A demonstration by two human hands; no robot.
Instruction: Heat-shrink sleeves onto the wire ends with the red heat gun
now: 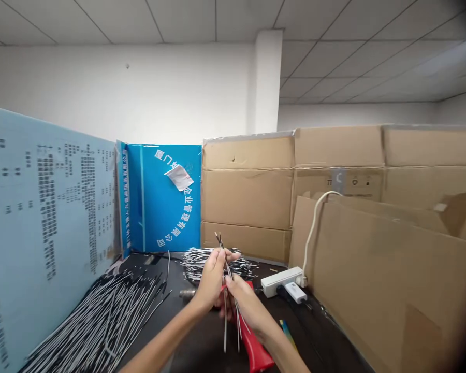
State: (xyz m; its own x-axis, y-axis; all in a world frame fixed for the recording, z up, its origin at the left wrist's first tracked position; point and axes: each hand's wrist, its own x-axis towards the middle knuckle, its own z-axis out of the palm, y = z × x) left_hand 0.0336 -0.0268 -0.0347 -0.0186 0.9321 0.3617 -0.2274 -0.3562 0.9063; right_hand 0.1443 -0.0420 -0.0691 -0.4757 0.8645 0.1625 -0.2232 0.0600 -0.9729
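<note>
Both of my hands meet over the middle of the dark table, fingers closed around a few thin grey-and-white wires (225, 336). My left hand (211, 280) pinches them near their upper, dark-tipped ends, which point up and away from me. Just below and to the right, my right hand (245, 300) grips the same wires lower down, their tails hanging toward me. Under the hands lies a red heat gun (254, 348), partly hidden by them, its metal nozzle (187, 293) sticking out to the left.
A large pile of wires (104, 316) covers the table's left side; another bundle (200, 259) lies behind my hands. At right stand a white power strip (279, 281) and a plugged-in adapter (296, 292). Cardboard walls (248, 197) and blue panels (159, 207) enclose the table.
</note>
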